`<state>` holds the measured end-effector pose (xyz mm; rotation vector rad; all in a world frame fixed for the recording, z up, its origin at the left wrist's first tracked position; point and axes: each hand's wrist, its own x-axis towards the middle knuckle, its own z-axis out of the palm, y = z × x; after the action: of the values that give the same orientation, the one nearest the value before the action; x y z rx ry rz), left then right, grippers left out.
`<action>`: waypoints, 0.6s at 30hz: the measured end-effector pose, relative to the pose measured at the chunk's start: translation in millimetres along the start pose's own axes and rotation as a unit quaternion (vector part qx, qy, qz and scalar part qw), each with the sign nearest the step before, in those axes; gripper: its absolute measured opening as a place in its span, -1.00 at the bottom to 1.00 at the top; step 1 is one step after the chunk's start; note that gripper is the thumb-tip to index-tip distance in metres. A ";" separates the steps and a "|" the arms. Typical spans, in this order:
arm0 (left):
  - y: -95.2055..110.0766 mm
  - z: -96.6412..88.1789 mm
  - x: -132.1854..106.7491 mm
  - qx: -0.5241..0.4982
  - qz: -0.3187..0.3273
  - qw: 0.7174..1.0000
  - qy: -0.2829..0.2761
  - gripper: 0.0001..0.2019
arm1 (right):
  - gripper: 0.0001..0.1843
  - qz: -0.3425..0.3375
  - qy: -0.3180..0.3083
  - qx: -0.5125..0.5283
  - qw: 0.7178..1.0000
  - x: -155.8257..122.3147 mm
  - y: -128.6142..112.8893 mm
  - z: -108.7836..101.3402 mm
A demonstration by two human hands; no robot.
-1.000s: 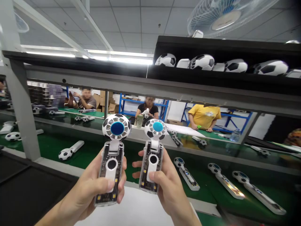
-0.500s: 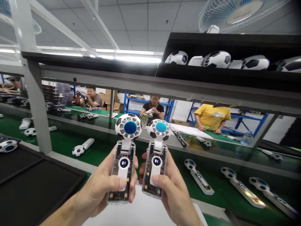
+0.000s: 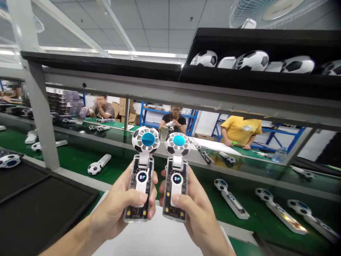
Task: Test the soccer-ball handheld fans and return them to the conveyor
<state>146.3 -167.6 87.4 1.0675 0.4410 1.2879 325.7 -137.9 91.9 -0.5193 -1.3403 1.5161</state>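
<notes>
I hold two handheld fans upright, side by side. Each has a football-patterned head with a blue hub and a clear handle showing a circuit board. My left hand point(image 3: 117, 209) is wrapped round the left fan point(image 3: 141, 177), thumb on its white button strip. My right hand point(image 3: 197, 213) grips the right fan point(image 3: 176, 177) the same way. Both round displays are lit and show digits. The two fan heads nearly touch.
A green conveyor belt point(image 3: 80, 160) runs across ahead, carrying several more fans point(image 3: 231, 199). A black tray point(image 3: 32, 199) lies at the left, a grey post point(image 3: 39, 117) behind it. A white sheet point(image 3: 154, 238) lies under my hands. A dark shelf point(image 3: 266, 78) overhead carries football-patterned fan heads. Several people work beyond the belt.
The displays on both fans lit up after the first frame. My hands brought the two fans closer together, and the view shifted slightly left and up.
</notes>
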 end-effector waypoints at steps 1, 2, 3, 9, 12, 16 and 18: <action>-0.3 0.0 0.4 0.001 0.002 1.000 0.001 -0.72 | -0.30 -0.001 0.007 0.000 1.000 0.4 0.0 0.3; -0.6 -0.1 0.7 0.002 0.004 1.000 0.001 -0.73 | -0.33 -0.001 0.015 0.002 1.000 0.8 0.0 0.6; -0.7 -0.2 1.0 0.003 0.005 1.000 0.002 -0.73 | -0.35 0.000 0.021 0.005 1.000 1.4 0.2 0.6; 0.3 0.3 1.3 0.002 0.009 1.000 -0.010 -0.74 | -0.40 -0.015 0.013 0.014 1.000 3.5 2.4 -0.6; 0.1 0.6 1.0 0.007 0.009 1.000 -0.015 -0.73 | -0.44 -0.020 0.028 0.016 0.999 2.0 0.7 1.2; -1.1 -0.2 0.8 0.005 0.010 1.000 -0.017 -0.70 | -0.43 -0.021 0.055 0.019 0.998 -0.6 -3.0 4.2; -1.5 -0.9 0.9 0.002 0.011 1.000 -0.016 -0.70 | -0.39 -0.025 0.059 0.018 0.998 -1.1 -3.6 4.8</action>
<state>146.7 -166.3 86.1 1.0976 0.4090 1.2890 323.6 -141.6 96.3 -0.5409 -1.2242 1.4423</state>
